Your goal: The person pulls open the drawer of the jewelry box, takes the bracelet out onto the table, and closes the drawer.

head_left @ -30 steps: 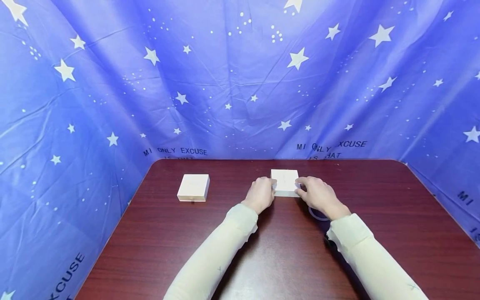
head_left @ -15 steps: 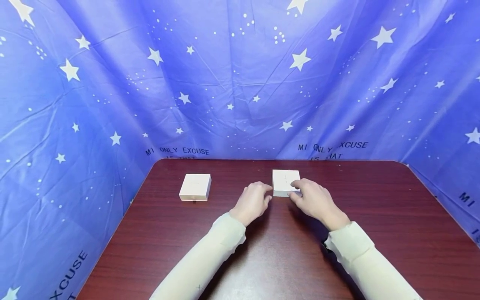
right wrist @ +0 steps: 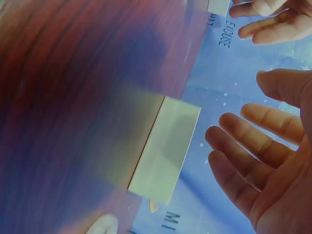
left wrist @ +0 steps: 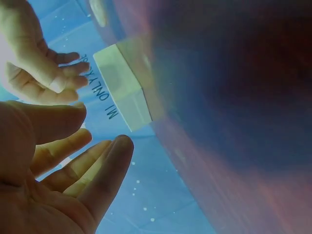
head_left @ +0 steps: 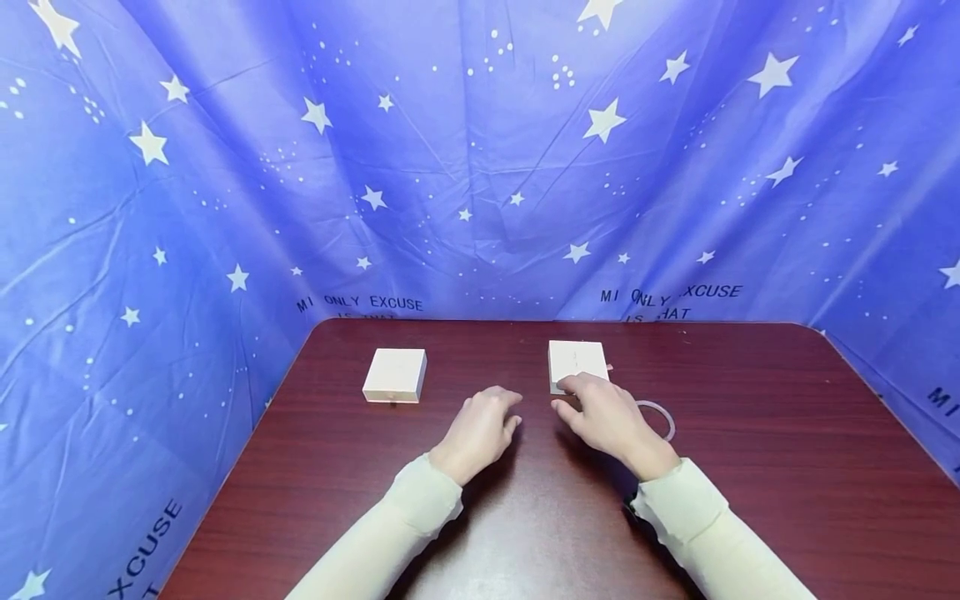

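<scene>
Two flat white boxes lie on the table. The right box (head_left: pixel 576 360) has a small ribbon-like tab on its right side, and my right hand (head_left: pixel 609 417) hovers at its front edge with relaxed fingers. In the right wrist view a gap shows between those fingers and the box (right wrist: pixel 165 148). My left hand (head_left: pixel 477 427) is to the left of that box, holding nothing, thumb and fingers apart. Farther left sits the other white box (head_left: pixel 395 373). A pale ring (head_left: pixel 667 419) lies by my right wrist, partly hidden behind the hand.
The dark red wooden table (head_left: pixel 300 500) has rounded far corners. A blue curtain (head_left: pixel 450 150) with white stars and printed words hangs behind it and along both sides.
My left hand has come off the right box and drawn back to the left. My right hand has loosened from it and moved left and nearer, uncovering the tab and more of the ring.
</scene>
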`<state>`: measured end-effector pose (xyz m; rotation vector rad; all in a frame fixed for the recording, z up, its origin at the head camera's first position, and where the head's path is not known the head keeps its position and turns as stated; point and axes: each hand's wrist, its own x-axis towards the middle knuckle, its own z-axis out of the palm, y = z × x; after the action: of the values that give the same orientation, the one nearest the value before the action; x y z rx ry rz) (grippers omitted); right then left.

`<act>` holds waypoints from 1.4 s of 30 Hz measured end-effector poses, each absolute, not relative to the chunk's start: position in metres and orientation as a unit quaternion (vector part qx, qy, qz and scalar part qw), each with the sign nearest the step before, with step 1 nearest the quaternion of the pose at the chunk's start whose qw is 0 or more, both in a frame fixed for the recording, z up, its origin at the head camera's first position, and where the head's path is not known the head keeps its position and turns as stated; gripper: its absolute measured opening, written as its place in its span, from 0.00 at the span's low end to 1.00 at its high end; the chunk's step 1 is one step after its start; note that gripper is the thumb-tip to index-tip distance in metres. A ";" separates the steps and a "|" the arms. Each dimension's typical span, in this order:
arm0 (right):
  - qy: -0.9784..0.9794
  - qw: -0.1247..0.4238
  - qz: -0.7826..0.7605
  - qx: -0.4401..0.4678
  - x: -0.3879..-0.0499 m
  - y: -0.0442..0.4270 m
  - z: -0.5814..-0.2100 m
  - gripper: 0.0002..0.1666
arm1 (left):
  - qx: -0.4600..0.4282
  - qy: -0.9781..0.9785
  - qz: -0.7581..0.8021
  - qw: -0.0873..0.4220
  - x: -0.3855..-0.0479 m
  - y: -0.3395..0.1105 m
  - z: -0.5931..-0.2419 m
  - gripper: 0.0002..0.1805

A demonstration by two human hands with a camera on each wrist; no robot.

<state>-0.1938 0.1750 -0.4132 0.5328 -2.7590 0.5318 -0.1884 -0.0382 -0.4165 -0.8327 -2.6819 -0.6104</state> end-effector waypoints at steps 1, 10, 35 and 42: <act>-0.955 0.141 0.184 0.187 -0.193 0.173 -0.413 0.16 | -0.292 -0.922 -0.212 0.140 -0.187 -0.040 -0.418 0.14; -0.952 0.135 0.188 0.198 -0.190 0.157 -0.416 0.17 | -0.302 -0.916 -0.214 0.156 -0.176 -0.059 -0.422 0.13; -0.944 0.116 0.203 0.235 -0.197 0.107 -0.418 0.15 | -0.277 -0.921 -0.209 0.179 -0.175 -0.111 -0.427 0.13; -0.942 0.099 0.203 0.249 -0.206 0.083 -0.417 0.16 | -0.248 -0.932 -0.197 0.176 -0.178 -0.130 -0.433 0.12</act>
<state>-0.2063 0.0833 -0.4173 0.7364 -2.7864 0.6002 -0.1781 -0.1299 -0.4332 -0.7036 -2.6391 -0.5593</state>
